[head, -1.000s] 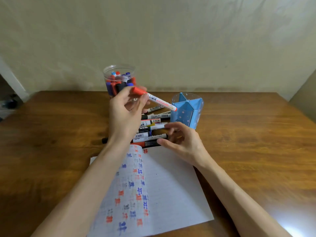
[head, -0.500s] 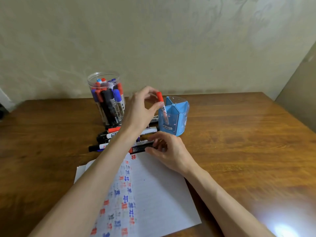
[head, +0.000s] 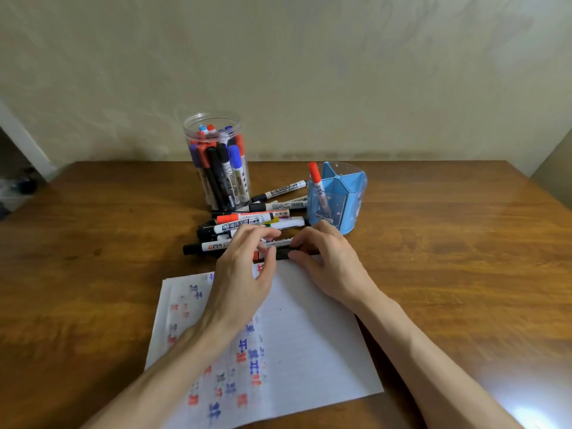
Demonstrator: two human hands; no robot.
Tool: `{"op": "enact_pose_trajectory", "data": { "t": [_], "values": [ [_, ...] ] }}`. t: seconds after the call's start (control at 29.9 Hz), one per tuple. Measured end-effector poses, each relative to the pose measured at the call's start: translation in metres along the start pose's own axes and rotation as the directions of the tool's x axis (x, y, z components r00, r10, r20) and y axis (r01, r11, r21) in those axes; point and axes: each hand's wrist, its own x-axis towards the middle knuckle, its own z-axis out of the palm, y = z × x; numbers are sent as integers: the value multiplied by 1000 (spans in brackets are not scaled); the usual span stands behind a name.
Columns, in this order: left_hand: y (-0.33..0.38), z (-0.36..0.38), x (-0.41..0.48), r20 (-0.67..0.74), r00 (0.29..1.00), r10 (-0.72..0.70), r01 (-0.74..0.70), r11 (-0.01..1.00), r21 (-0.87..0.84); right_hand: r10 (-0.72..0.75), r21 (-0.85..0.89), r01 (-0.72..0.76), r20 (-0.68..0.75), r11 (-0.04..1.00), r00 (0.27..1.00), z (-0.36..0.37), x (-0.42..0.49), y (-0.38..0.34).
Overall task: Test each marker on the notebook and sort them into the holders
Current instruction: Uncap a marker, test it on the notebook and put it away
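Note:
A pile of markers (head: 247,226) lies on the wooden table beyond the notebook page (head: 297,345), which carries red, blue and black test marks. My left hand (head: 244,274) and my right hand (head: 328,261) both pinch one dark marker (head: 283,252) at the pile's near edge, just above the page. A red-capped marker (head: 317,184) stands alone in the blue divided holder (head: 346,196). The clear round jar (head: 218,162) behind the pile holds several markers.
The table (head: 448,243) reaches back to a pale wall. A bright light reflection (head: 526,413) shows on the table at the near right. A dim doorway gap (head: 15,187) is at the far left.
My left hand has let go of the red-capped marker, which now stands in the blue holder. That hand has come down to the pile and joined the right hand on a dark marker.

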Motion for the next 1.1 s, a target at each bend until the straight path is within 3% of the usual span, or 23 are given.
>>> {"op": "enact_pose_trajectory", "data": {
  "t": [0.2,0.33,0.4,0.5,0.57,0.7,0.77,0.9,1.1],
  "values": [
    [-26,-18,-13,83,986,-143,117,957,265,52,295,-35,-48,955,997,-3,2,-6],
    [-40,-25,-12,53,991,-124,102,944,313,84,493,-21,-106,870,991,-5,3,-7],
    [-43,-29,-11,48,992,-114,95,951,295,116,594,-16,-130,804,985,-8,2,-15],
    [-40,-31,-12,84,993,-80,62,979,197,248,779,-111,-59,618,967,-8,-3,-29],
    [-33,-32,-13,126,990,-59,44,992,120,263,787,-162,0,595,965,-2,-5,-34],
    [-27,-34,-14,193,981,-30,17,997,70,198,730,-167,45,663,979,8,-7,-39],
    [-30,-37,-13,183,982,-43,32,998,63,183,713,-155,37,683,982,6,-6,-40],
    [-40,-48,-11,112,985,-129,127,992,26,305,765,-156,-55,625,951,-10,-3,-26],
    [-45,-44,-11,121,984,-128,122,991,55,290,632,-219,-10,743,957,2,-2,-30]
  ]
}}
